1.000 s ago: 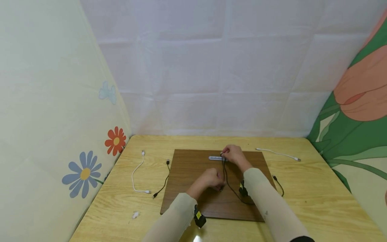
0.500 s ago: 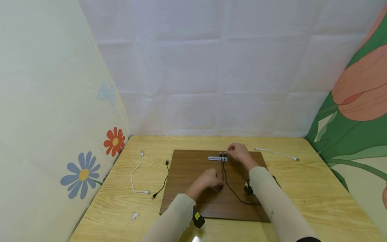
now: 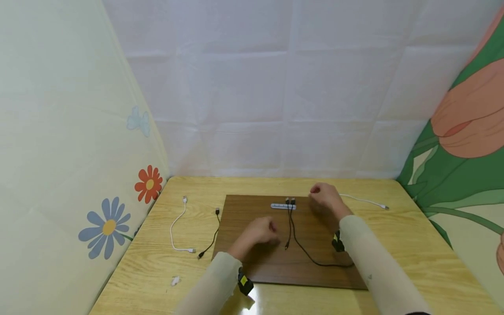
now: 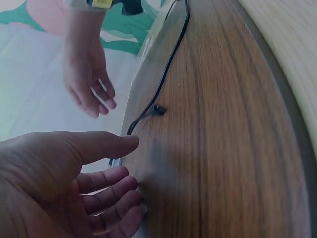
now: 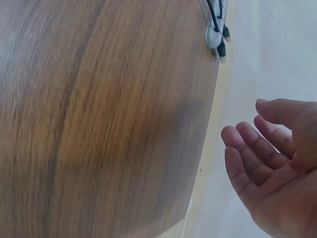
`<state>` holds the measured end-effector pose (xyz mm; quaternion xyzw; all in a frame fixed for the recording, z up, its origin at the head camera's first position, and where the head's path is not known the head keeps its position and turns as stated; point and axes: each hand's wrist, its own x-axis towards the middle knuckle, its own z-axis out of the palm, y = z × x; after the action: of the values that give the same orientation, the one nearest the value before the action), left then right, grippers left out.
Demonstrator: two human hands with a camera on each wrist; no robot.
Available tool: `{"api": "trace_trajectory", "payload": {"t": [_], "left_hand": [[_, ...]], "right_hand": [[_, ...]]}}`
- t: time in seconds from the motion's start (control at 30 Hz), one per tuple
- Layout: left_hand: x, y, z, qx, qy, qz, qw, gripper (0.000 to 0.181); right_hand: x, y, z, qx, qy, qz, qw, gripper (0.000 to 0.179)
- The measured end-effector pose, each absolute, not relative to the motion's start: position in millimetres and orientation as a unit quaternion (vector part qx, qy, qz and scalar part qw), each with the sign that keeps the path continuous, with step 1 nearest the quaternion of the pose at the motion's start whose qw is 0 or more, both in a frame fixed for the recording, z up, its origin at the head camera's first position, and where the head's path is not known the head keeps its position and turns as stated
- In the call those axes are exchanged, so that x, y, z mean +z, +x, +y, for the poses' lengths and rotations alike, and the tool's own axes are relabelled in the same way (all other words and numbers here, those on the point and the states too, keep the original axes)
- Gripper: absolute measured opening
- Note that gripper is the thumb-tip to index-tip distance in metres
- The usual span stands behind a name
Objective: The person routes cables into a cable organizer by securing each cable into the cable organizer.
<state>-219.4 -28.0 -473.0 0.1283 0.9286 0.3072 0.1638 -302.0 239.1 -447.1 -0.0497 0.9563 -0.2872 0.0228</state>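
Note:
A white cable holder strip (image 3: 277,206) lies near the far edge of a brown wooden board (image 3: 244,208). Two black cables run across its right end, their plugs just past it. The longer black cable (image 3: 305,250) curves toward the board's right side; the shorter one ends in a small connector (image 3: 286,246) mid-board. Over the board, left of that connector, my left hand (image 3: 257,231) holds nothing, fingers loosely bent in the left wrist view. My right hand (image 3: 326,196) hovers by the board's far right corner, likewise holding nothing. In the right wrist view the strip (image 5: 213,37) shows at the top.
Left of the board lie a white cable (image 3: 190,250) and a short black cable (image 3: 217,211). Another white cable (image 3: 364,201) lies at the far right, partly behind my right hand. A small white scrap (image 3: 175,281) is on the yellow wooden table (image 3: 138,271).
My right hand has left the cable plugs at the strip and moved right. The left hand has let go of the short black cable's end and drawn back left.

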Motion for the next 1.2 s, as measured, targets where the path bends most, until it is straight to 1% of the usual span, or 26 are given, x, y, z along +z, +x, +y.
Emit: {"api": "trace_trajectory", "payload": {"t": [0.43, 0.7, 0.97, 1.2], "left_hand": [[-473, -218, -49, 0.201, 0.144, 0.962, 0.114, 0.059], [-477, -214, -60, 0.150, 0.142, 0.974, 0.089, 0.065], [-478, -211, -71, 0.151, 0.143, 0.975, 0.081, 0.072], [-473, -206, -75, 0.171, 0.137, 0.971, 0.096, 0.077]], "right_hand": [[-434, -296, 269, -0.284, -0.052, 0.957, 0.016, 0.037], [-429, -291, 288, -0.288, -0.032, 0.957, 0.028, 0.044], [-432, -288, 313, -0.279, -0.022, 0.959, 0.034, 0.050], [-435, -283, 329, -0.287, -0.007, 0.956, 0.051, 0.052]]}}
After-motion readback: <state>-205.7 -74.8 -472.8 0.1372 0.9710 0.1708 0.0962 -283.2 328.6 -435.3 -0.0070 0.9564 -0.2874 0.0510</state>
